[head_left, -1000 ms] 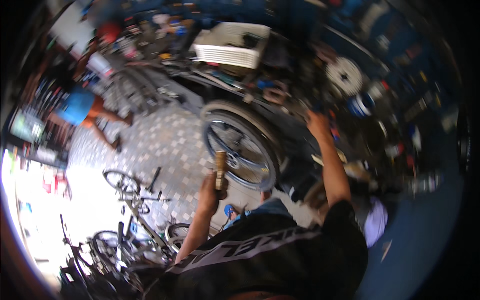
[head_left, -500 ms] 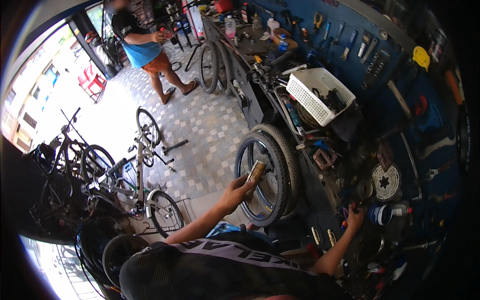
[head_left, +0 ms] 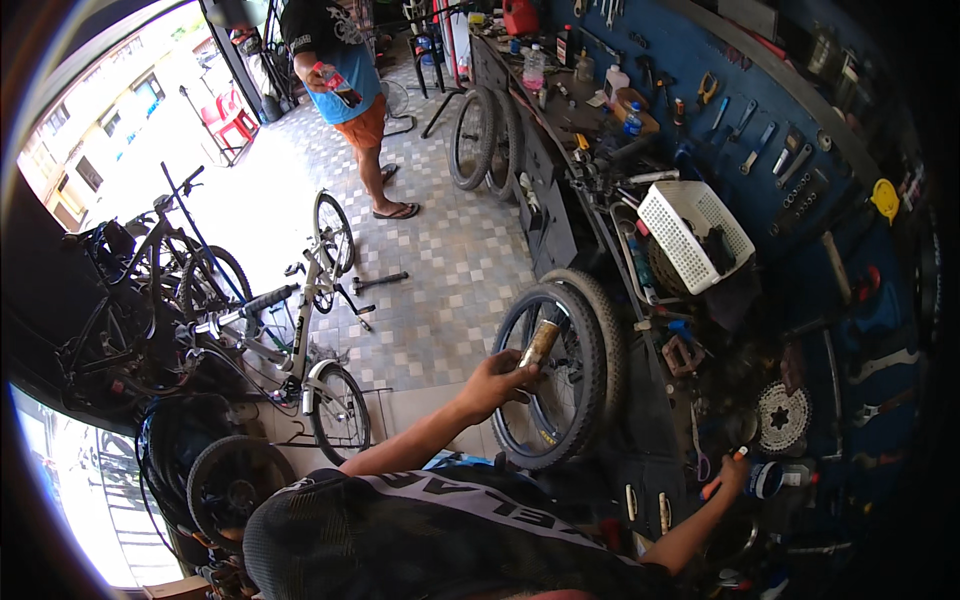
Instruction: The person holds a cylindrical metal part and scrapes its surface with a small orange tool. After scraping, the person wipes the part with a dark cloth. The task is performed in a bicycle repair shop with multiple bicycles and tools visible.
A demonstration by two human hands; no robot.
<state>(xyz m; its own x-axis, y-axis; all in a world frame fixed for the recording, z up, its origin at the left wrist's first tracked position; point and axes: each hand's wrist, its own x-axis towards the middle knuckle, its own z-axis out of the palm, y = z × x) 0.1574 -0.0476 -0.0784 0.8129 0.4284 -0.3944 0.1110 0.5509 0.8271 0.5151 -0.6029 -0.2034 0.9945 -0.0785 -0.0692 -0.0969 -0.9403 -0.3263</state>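
Note:
My left hand (head_left: 495,385) is closed around a short, worn cylinder (head_left: 540,343), cream and brownish gold, its kind unclear. It is held up in front of a bicycle wheel (head_left: 540,420). Over the cluttered bench at the right, my right hand (head_left: 733,477) is closed on a thin tool with an orange handle (head_left: 711,489); its working end cannot be made out. Right beside that hand lies a blue and white tub (head_left: 766,480). Purple-handled scissors (head_left: 702,466) lie just to its left, and a cassette sprocket (head_left: 785,416) lies beyond it.
A white basket (head_left: 690,240) of parts sits on the bench, below a blue wall of hung tools. A white bicycle (head_left: 303,330) stands on the tiled floor at the left. Farther off, a person (head_left: 345,90) stands holding a red-capped bottle.
The view has shifted, so the scene sits lower and further right. The cylinder stays in my left hand. My right hand has lifted the orange-handled tool from among the bench items.

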